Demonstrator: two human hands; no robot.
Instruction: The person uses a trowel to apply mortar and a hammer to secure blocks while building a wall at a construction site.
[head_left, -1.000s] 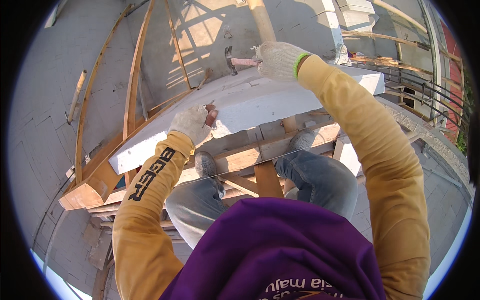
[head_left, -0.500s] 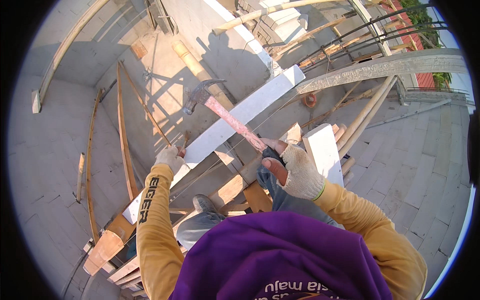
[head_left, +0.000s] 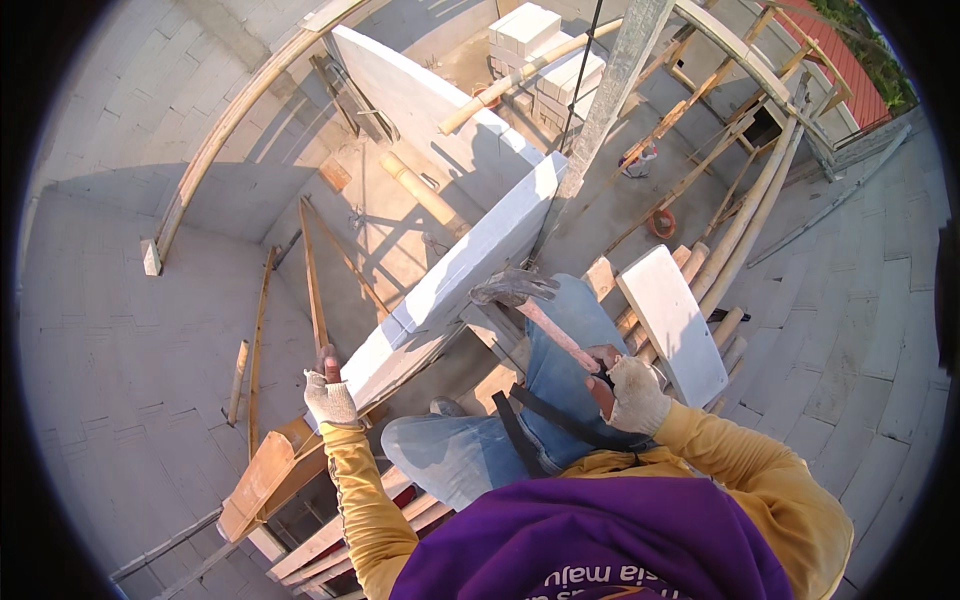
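Observation:
My right hand [head_left: 628, 392], in a cream fingerless glove, is closed round the pink handle of a claw hammer [head_left: 548, 328]. The hammer's dark head hangs over my jeans, right of a long white block [head_left: 460, 270] standing on edge. My left hand [head_left: 330, 393], also gloved with bare fingertips, grips that block at its near left end, thumb upward. A separate white slab [head_left: 672, 320] lies on wooden poles to the right of my leg. A wooden plank [head_left: 255, 480] juts out below and left of my left hand.
Block walls [head_left: 140, 330] surround a floor [head_left: 375, 230] below. Leaning battens [head_left: 312, 280] stand in the left bay. Bamboo poles [head_left: 750, 240] run along the right. A grey beam [head_left: 625, 70] crosses at the top, near stacked blocks [head_left: 525, 30] and an orange bucket [head_left: 662, 224].
The view has swung round. My right hand and hammer have come down and to the right from over the white block toward my leg. My left hand remains at the block, now nearer its left end.

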